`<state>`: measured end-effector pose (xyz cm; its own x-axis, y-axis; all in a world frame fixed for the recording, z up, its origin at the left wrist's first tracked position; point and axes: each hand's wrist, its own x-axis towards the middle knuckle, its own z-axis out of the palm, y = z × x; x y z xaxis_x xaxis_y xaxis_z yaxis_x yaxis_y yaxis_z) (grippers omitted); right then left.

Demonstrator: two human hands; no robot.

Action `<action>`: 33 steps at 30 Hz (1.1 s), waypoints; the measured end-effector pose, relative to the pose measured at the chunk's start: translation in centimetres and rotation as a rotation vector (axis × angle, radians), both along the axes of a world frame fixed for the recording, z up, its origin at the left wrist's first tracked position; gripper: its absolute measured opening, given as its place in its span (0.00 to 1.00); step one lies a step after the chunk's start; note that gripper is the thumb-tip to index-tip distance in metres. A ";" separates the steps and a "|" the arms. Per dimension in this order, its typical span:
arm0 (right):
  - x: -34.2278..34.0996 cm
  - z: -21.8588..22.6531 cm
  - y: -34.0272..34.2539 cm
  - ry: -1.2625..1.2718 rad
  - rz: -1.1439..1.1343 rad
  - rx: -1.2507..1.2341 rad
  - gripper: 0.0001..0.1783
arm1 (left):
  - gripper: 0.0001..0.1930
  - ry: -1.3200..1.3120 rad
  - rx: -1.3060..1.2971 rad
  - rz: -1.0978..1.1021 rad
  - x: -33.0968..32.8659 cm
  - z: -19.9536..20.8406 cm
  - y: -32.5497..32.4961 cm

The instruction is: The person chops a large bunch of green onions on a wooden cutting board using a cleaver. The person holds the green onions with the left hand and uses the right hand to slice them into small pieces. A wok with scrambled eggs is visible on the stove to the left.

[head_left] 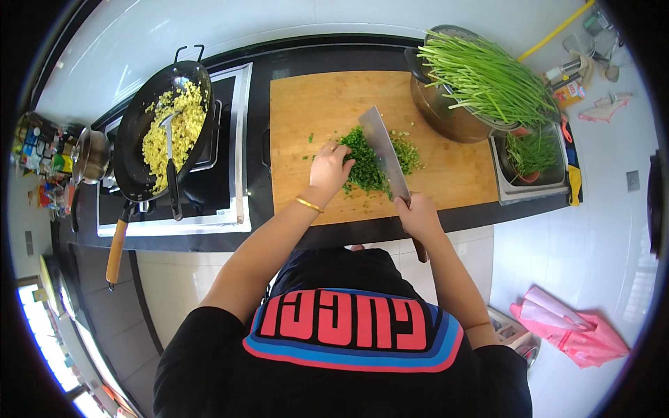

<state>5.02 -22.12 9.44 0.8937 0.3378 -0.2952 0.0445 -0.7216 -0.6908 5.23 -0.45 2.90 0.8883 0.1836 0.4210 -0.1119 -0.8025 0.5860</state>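
The right hand (pixel 417 212) is wrapped around the handle of a cleaver (pixel 385 152), its blade standing in a heap of chopped greens (pixel 368 161) near the middle of the wooden cutting board (pixel 306 111). The left hand (pixel 330 167) presses curled fingers on the heap's left side. At the board's far right corner, a metal bowl (pixel 446 115) carries long green stalks (pixel 488 80). Left of the board, a black wok (pixel 136 153) of yellow scrambled egg (pixel 171 132) sits on the stove.

Matt wooden board (pixel 446 174), shiny steel cleaver (pixel 385 150)
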 end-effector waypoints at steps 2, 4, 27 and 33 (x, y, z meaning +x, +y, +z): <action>-0.1 0.0 0.0 -0.004 -0.004 0.006 0.18 | 0.03 0.085 0.007 -0.051 1.0 0.0 -0.4; -0.2 0.4 0.2 0.002 0.012 0.001 0.17 | 0.03 -0.005 0.067 -0.082 1.7 -0.3 -0.2; -2.4 -1.1 5.4 -0.041 0.484 -0.249 0.14 | 0.06 0.211 -0.146 0.232 -9.4 -1.2 5.5; -3.0 -2.6 7.3 -0.051 0.488 -0.333 0.13 | 0.05 0.225 0.009 0.190 -9.0 -3.2 5.5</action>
<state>1.97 -14.83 6.83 0.6742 0.6099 -0.4166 0.4530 -0.7869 -0.4190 -3.79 5.02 -0.26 0.9098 0.3523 0.2195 0.1727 -0.8021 0.5717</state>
